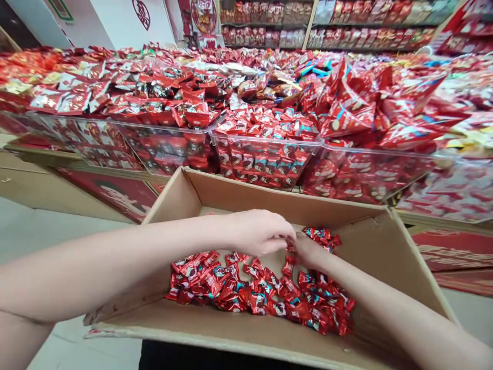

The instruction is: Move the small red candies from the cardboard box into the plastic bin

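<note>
A cardboard box (285, 198) sits in front of me, its bottom partly covered with red-wrapped candies (265, 285). Over the middle of it my left hand (269, 232) reaches in from the left, fingers curled down and closed. My right hand (308, 252) comes from the right and meets it, fingertips bunched close to the left ones. What lies between the fingers, if anything, is hidden. Just below the hands is a single red candy (288, 266). More candies (321, 235) lie by the box's far right side.
Behind the box stand clear plastic bins, one with small red candies (265, 123), one with larger red packets (354, 113) to its right, and one with dark red packets (169, 103) to its left. Stocked shelves (265, 23) line the back. Pale floor (57, 226) shows left.
</note>
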`<action>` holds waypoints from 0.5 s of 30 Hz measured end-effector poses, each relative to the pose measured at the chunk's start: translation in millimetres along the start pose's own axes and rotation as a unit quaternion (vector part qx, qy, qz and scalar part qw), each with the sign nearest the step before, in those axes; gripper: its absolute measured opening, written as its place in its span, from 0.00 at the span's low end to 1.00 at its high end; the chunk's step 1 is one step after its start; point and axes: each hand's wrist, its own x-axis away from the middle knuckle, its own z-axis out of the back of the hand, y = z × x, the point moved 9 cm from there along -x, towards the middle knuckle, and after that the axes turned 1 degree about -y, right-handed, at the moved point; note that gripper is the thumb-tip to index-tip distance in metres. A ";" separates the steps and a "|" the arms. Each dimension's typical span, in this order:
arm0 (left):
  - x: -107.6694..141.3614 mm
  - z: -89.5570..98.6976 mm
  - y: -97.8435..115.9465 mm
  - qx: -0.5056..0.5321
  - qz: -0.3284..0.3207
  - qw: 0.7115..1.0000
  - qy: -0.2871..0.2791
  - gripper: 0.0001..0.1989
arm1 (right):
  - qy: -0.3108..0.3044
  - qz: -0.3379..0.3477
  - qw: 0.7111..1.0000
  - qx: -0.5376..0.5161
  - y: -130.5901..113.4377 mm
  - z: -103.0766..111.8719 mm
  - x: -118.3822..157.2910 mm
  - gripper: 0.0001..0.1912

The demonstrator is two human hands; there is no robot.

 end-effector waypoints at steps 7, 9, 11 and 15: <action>12.0 -13.8 -30.0 0.129 0.132 0.982 0.046 0.30 | -0.020 0.071 0.940 -0.333 -58.5 42.8 38.4 0.09; 13.0 -11.1 -29.6 0.201 0.158 0.965 0.058 0.26 | -0.034 0.072 0.878 -0.471 -71.9 46.3 48.1 0.10; 12.6 -12.1 -30.4 0.264 0.188 0.944 0.062 0.19 | -0.027 0.069 0.836 -0.544 -77.4 48.7 53.1 0.11; 14.8 -13.4 -38.1 0.377 0.236 0.888 0.116 0.18 | 0.025 0.084 0.824 -0.560 -77.9 58.0 55.2 0.10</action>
